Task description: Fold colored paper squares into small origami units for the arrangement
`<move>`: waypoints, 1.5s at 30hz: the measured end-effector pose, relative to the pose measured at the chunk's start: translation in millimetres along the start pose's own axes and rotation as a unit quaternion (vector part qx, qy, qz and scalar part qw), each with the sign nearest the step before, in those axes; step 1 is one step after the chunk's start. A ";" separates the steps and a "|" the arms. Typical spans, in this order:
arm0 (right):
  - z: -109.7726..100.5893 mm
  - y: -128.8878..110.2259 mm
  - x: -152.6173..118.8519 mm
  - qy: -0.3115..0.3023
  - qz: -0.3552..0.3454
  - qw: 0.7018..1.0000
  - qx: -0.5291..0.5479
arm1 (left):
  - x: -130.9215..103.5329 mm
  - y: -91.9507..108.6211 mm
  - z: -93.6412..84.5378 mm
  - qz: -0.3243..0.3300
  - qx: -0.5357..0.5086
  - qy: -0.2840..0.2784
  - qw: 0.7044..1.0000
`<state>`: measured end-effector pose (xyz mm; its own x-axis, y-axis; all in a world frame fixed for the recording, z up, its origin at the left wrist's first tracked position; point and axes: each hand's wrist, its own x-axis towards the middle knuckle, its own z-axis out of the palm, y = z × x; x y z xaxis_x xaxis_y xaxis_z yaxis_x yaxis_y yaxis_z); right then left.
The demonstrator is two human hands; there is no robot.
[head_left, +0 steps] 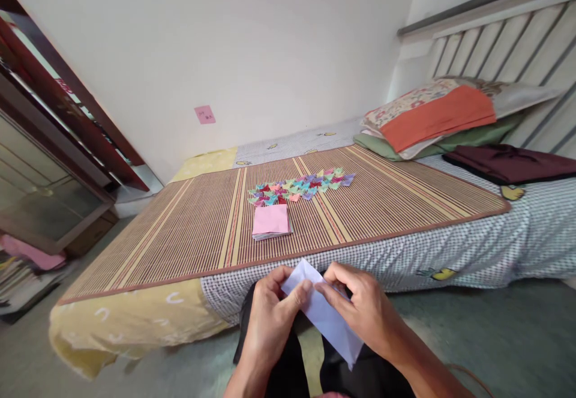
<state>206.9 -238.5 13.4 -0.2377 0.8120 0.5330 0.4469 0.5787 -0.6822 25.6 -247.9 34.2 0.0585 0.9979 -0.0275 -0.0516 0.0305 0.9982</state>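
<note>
Head view:
1. Lavender paper [333,325]: near centre, over the lap [285,365], nearer than the bed [148,317].
2. Left hand [275,305]: gripping its left side, thumb pressed on top.
3. Right hand [362,305]: thumb and fingers pinching the far-right edge.
4. Probably folding; pin with left thumb, align edges, then crease firmly.

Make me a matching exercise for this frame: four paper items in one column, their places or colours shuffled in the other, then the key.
1. Sheet being handled
2. Paper stack
3. Small folded pieces
4. Paper note

A. On the wall
B. Grouped on the mat, many colours
C. Lavender, held by the left hand and right hand
D. On the mat, pink on top

Pairs: 1-C, 2-D, 3-B, 4-A
</note>
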 end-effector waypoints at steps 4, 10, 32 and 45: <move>5.3 2.0 1.3 0.074 -0.121 0.984 -0.106 | 1.7 -2.4 2.7 -0.009 -0.005 0.022 1.000; 3.9 -1.2 1.4 0.074 -0.103 0.990 -0.062 | 4.0 -4.8 0.7 -0.002 0.001 0.011 1.000; 3.9 -2.1 1.3 0.050 0.028 0.998 0.039 | -5.1 -41.8 22.9 -0.042 -0.155 0.010 0.987; 0.8 -7.0 -1.0 -0.004 0.086 0.987 0.135 | -4.2 -28.1 14.3 0.006 -0.139 0.084 0.987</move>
<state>203.2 -243.3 17.2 -0.1861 0.8995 0.3952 0.2346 0.4313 -0.8712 41.1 -253.8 7.1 -0.1085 0.9930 -0.0477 -0.3233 0.0101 0.9462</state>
